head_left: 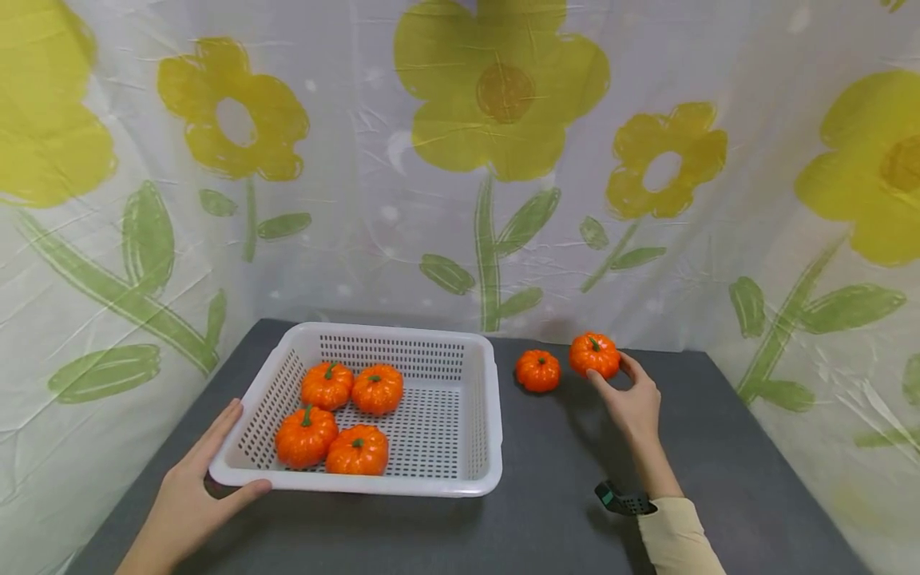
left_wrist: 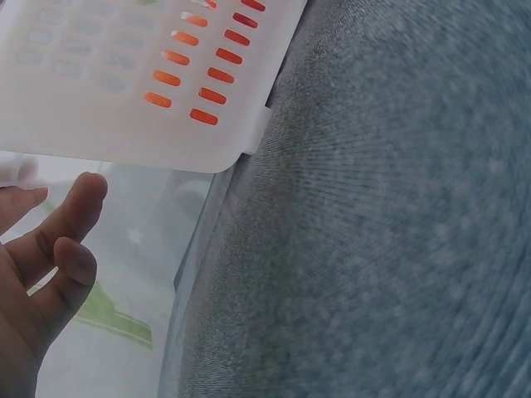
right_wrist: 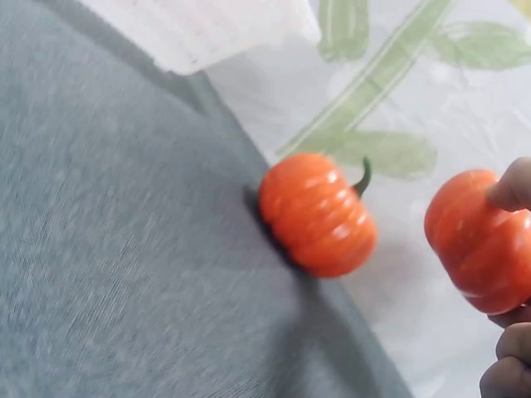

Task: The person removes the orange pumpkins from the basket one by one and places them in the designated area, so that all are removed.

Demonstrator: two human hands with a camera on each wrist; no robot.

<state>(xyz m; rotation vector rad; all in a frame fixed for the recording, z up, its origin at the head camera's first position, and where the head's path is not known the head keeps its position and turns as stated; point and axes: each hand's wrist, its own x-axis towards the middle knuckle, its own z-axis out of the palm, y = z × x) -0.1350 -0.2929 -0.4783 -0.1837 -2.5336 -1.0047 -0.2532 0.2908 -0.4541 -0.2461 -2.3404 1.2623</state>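
My right hand pinches a small orange pumpkin with a green stem between thumb and fingers. In the right wrist view this held pumpkin hangs above the table. Just left of it, a second pumpkin sits on the table. At the near left corner of a white slotted plastic basket, my left hand spreads its thumb and fairly straight fingers along the rim. Several more orange pumpkins lie inside, towards the basket's left side.
The dark grey table carries the basket on its left half. A whitish curtain printed with yellow flowers surrounds the table's back and sides. A black band is on the right wrist.
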